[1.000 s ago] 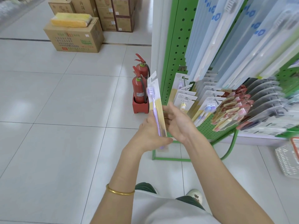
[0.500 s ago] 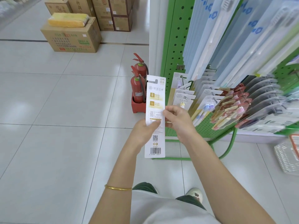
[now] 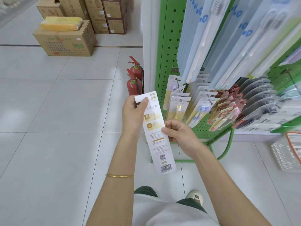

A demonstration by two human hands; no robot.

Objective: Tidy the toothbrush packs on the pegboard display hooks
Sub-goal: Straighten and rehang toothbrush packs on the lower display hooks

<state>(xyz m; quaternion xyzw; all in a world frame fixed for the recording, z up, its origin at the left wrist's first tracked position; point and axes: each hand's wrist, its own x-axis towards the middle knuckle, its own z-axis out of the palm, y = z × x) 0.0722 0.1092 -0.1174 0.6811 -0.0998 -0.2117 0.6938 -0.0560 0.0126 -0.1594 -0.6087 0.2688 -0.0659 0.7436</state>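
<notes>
A box stands on the floor toward its far left, with a yellow bundle lying on its top. Just behind it, more boxes are stacked. Two red extinguishers stand on the floor beside the left edge of the pegboard.

The left hand, a gold bangle on its wrist, grasps the top end of a pack, the thumb pressed over the upper left corner and the fingers curled behind. The pack is held nearly upright in the air, its lower end tilted slightly right, printed back toward the camera and barcode at the bottom. It is in front of the pegboard's lower left corner, apart from the hooks and touching none of the hung stock. The right hand pinches the pack's right edge near the middle, thumb on the printed face.

On the pegboard, long pale blue packs hang along the upper row. Below them, from the left edge rightward, hang small cream packs, red packs and grey packs, each row fanned out along its hooks. A white basket sits on the floor at the far right.
</notes>
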